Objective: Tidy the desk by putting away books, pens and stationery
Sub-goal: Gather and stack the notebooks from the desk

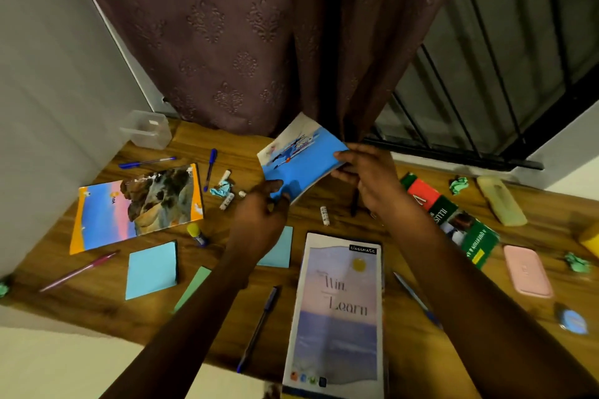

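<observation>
1. Desk (107, 301), head view: wooden top set against a grey wall (48, 74) at left and a brown patterned curtain (246, 42) behind. A black window grille (486, 74) shows to the right of the curtain.
2. Blue book (301, 165): held tilted above the back middle of the desk, just before the curtain hem.
3. Left hand (259, 214): thumb and fingers pinch the book's near corner.
4. Right hand (366, 175): fingers curled round the book's right edge.
5. Back left corner: clear plastic container (146, 129), upright.
6. Left half: landscape-cover notebook (136, 207), glue stick (197, 234) just beside it, blue sticky pad (151, 270) nearer the front edge.
7. Front middle: Classmate notebook (337, 311), lying flat between the forearms.
8. Right half: green book (453, 223), yellow pouch (500, 201), pink case (526, 270).
9. Scattered across the top: pens and crumpled paper balls.
</observation>
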`<act>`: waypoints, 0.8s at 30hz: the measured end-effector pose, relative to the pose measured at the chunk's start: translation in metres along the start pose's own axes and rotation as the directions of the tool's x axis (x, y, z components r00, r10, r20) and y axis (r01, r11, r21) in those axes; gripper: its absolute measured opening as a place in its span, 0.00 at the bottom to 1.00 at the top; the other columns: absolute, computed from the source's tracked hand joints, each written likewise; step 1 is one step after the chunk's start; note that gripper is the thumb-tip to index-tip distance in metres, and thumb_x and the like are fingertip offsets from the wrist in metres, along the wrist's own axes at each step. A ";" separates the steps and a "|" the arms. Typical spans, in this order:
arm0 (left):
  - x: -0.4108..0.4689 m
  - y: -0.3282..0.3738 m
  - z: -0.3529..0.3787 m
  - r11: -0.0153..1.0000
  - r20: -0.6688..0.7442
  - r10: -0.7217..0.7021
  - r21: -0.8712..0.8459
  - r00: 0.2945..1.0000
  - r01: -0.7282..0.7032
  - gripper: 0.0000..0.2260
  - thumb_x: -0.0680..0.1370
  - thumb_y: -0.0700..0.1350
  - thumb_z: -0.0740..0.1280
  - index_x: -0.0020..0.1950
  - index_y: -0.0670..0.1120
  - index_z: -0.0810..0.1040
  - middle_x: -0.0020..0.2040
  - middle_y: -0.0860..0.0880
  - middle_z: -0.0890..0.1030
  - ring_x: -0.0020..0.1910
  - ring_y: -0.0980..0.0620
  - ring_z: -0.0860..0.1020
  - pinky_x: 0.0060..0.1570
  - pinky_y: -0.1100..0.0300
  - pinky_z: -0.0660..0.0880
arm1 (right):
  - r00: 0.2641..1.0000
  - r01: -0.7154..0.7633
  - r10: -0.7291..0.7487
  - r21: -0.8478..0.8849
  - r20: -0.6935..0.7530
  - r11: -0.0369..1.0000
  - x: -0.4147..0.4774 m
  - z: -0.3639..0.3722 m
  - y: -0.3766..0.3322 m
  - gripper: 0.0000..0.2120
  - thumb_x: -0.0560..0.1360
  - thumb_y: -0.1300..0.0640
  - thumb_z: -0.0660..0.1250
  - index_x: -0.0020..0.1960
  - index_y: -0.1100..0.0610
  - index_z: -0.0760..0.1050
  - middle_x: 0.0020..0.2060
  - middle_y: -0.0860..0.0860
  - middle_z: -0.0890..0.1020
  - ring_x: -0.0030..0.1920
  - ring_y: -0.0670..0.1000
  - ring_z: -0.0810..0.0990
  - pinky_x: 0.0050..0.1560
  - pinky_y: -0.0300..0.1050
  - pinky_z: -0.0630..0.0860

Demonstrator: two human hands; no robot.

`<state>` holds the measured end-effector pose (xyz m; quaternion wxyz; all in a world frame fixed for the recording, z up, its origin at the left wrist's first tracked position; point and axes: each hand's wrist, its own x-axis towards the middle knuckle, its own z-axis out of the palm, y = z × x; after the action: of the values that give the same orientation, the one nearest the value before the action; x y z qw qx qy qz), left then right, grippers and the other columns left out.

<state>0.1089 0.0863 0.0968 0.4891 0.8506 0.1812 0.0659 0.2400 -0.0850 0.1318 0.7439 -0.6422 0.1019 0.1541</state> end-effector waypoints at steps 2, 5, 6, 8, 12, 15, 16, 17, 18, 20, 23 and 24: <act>-0.003 0.010 -0.005 0.996 -0.018 0.066 -0.062 0.998 -0.067 0.16 0.83 0.52 0.65 0.71 0.53 0.75 0.59 0.53 0.81 0.47 0.65 0.79 0.34 0.74 0.76 | 0.998 0.065 -0.065 -0.019 0.021 0.998 -0.021 -0.007 -0.023 0.06 0.75 0.67 0.73 0.50 0.60 0.80 0.45 0.57 0.87 0.43 0.52 0.88 0.38 0.42 0.83; 0.001 0.025 -0.007 0.977 -0.007 0.165 -0.136 0.986 -0.164 0.16 0.83 0.49 0.65 0.71 0.53 0.75 0.63 0.53 0.81 0.56 0.59 0.81 0.41 0.75 0.77 | 0.985 0.171 -0.169 -0.056 0.039 0.984 -0.053 -0.018 -0.049 0.04 0.74 0.66 0.74 0.47 0.60 0.82 0.39 0.54 0.87 0.38 0.50 0.87 0.35 0.42 0.82; 0.002 0.029 -0.006 0.966 -0.005 0.214 -0.148 0.977 -0.213 0.16 0.83 0.48 0.66 0.71 0.54 0.74 0.65 0.52 0.80 0.61 0.56 0.80 0.48 0.70 0.80 | 0.977 0.209 -0.206 -0.085 0.050 0.974 -0.064 -0.023 -0.055 0.03 0.74 0.66 0.74 0.46 0.60 0.83 0.38 0.53 0.87 0.37 0.49 0.86 0.34 0.41 0.82; 0.005 0.035 -0.003 0.944 -0.004 0.298 -0.145 0.954 -0.296 0.17 0.81 0.49 0.67 0.70 0.58 0.73 0.69 0.50 0.78 0.66 0.51 0.78 0.62 0.51 0.80 | 0.965 0.259 -0.250 -0.142 0.075 0.955 -0.081 -0.032 -0.063 0.02 0.75 0.64 0.73 0.47 0.60 0.84 0.38 0.53 0.88 0.36 0.50 0.86 0.34 0.41 0.81; -0.003 0.050 0.008 0.901 0.032 0.425 -0.112 0.905 -0.419 0.22 0.82 0.45 0.67 0.76 0.51 0.71 0.75 0.50 0.73 0.73 0.51 0.71 0.71 0.58 0.70 | 0.956 0.292 -0.274 -0.231 0.107 0.928 -0.109 -0.052 -0.068 0.07 0.75 0.60 0.74 0.51 0.61 0.86 0.46 0.59 0.88 0.49 0.63 0.87 0.53 0.57 0.81; -0.018 0.055 0.017 0.872 0.077 0.489 -0.076 0.869 -0.484 0.21 0.82 0.46 0.67 0.75 0.50 0.72 0.73 0.51 0.75 0.72 0.56 0.71 0.69 0.64 0.67 | 0.956 0.289 -0.266 -0.253 0.121 0.923 -0.130 -0.070 -0.071 0.07 0.75 0.60 0.73 0.51 0.61 0.86 0.46 0.59 0.88 0.47 0.58 0.87 0.51 0.51 0.82; -0.023 0.055 0.017 0.872 0.085 0.489 -0.082 0.868 -0.483 0.19 0.82 0.47 0.67 0.73 0.50 0.74 0.70 0.53 0.78 0.68 0.58 0.73 0.66 0.65 0.69 | 0.957 0.284 -0.258 -0.254 0.131 0.925 -0.136 -0.075 -0.073 0.07 0.75 0.60 0.73 0.51 0.61 0.86 0.45 0.58 0.88 0.43 0.56 0.86 0.45 0.47 0.82; -0.026 0.055 0.015 0.870 0.078 0.491 -0.090 0.868 -0.484 0.15 0.82 0.47 0.68 0.69 0.51 0.76 0.65 0.54 0.80 0.64 0.58 0.76 0.61 0.65 0.71 | 0.958 0.280 -0.250 -0.256 0.144 0.925 -0.140 -0.079 -0.073 0.07 0.75 0.59 0.74 0.51 0.61 0.86 0.43 0.57 0.88 0.38 0.54 0.85 0.38 0.41 0.81; -0.030 0.056 0.014 0.865 0.069 0.500 -0.090 0.863 -0.494 0.10 0.82 0.47 0.68 0.63 0.52 0.79 0.58 0.55 0.82 0.58 0.57 0.79 0.56 0.62 0.73 | 0.960 0.268 -0.237 -0.256 0.147 0.929 -0.144 -0.084 -0.074 0.08 0.75 0.58 0.74 0.50 0.61 0.86 0.41 0.57 0.87 0.34 0.52 0.83 0.33 0.38 0.77; -0.036 0.058 0.012 0.843 0.092 0.537 -0.082 0.838 -0.531 0.02 0.82 0.48 0.66 0.51 0.54 0.78 0.46 0.54 0.83 0.45 0.53 0.81 0.45 0.56 0.75 | 0.969 0.227 -0.193 -0.237 0.157 0.945 -0.147 -0.095 -0.071 0.09 0.74 0.56 0.76 0.50 0.61 0.86 0.42 0.60 0.87 0.35 0.54 0.82 0.36 0.40 0.76; -0.047 0.055 0.014 0.851 0.139 0.526 -0.092 0.839 -0.518 0.07 0.84 0.48 0.65 0.46 0.52 0.77 0.39 0.52 0.82 0.37 0.54 0.79 0.37 0.58 0.73 | 0.974 0.133 -0.093 -0.189 0.206 0.973 -0.144 -0.118 -0.066 0.14 0.72 0.50 0.77 0.51 0.58 0.87 0.49 0.61 0.86 0.41 0.57 0.82 0.45 0.45 0.77; -0.050 0.053 0.015 0.859 0.133 0.511 -0.106 0.849 -0.501 0.07 0.83 0.48 0.65 0.46 0.52 0.78 0.39 0.53 0.82 0.36 0.55 0.79 0.37 0.58 0.73 | 0.972 0.100 -0.055 -0.188 0.229 0.977 -0.142 -0.127 -0.064 0.15 0.71 0.48 0.77 0.53 0.57 0.86 0.50 0.60 0.86 0.41 0.57 0.81 0.44 0.45 0.76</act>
<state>0.0796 0.0311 0.1376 0.4955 0.8538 -0.0903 0.1317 0.1365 -0.2324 0.2213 0.6884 -0.6954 -0.0232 0.2050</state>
